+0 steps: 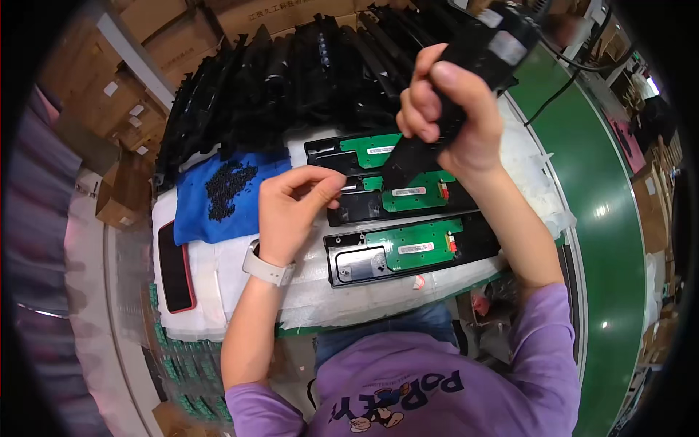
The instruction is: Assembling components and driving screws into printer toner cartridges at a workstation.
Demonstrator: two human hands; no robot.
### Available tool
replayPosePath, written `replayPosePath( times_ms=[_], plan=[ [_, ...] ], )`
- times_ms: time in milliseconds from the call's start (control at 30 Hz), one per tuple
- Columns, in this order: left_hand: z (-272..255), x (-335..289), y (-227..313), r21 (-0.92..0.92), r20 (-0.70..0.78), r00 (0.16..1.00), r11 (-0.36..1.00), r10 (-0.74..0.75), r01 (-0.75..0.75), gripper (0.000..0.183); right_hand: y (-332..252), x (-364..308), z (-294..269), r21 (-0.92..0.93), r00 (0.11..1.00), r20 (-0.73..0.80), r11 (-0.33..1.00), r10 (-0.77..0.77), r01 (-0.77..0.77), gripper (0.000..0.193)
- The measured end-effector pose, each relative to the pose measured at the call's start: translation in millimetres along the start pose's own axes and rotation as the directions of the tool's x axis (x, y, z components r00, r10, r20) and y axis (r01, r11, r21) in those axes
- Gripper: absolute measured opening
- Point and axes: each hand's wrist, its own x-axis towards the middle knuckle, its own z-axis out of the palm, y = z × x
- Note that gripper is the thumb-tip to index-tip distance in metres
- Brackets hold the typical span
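My right hand (462,109) is wrapped around a black electric screwdriver (422,154), raised at a slant with its narrow end pointing down over the panels. My left hand (295,207) has thumb and index fingertip pressed together at the left part of the middle panel; whatever may be between them is too small to make out. Three black panels with green circuit boards lie in a row: a far one (368,150), a middle one (408,192) and a near one (416,249). Left of them, a heap of small black screws (229,188) rests on a blue cloth (195,200).
Many long black plastic housings (291,80) are stacked along the far side. A phone with a red edge (176,268) lies at the left. White padding (328,312) covers the table, and a green surface (611,255) runs along the right. Black cables (557,98) hang at the upper right.
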Motion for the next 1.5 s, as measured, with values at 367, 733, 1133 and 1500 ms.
replayPosePath(
  times_ms=[367,733,1133,1500],
  plan=[
    [-5.3,6.7,-18.5,0.186,-0.037,0.998,0.982,0.054,-0.046,0.009,32.2,16.2,11.9,-0.202,0.999,0.046,0.979,0.004,0.005,0.023],
    [-0.5,9.8,-33.9,0.057,0.074,0.993,0.994,-0.095,0.091,0.012,39.9,23.9,20.0,-0.285,0.986,0.161,0.958,0.053,-0.005,0.019],
    [1.2,10.6,-34.0,0.053,0.063,0.99,0.991,-0.128,0.125,0.012,40.5,24.4,18.2,-0.254,0.969,0.237,0.967,0.063,-0.001,0.019],
    [0.5,9.1,-34.9,0.009,0.1,0.986,0.991,-0.131,0.131,0.012,42.0,18.8,21.6,-0.275,0.951,0.302,0.961,0.065,0.021,0.018]
  ],
)
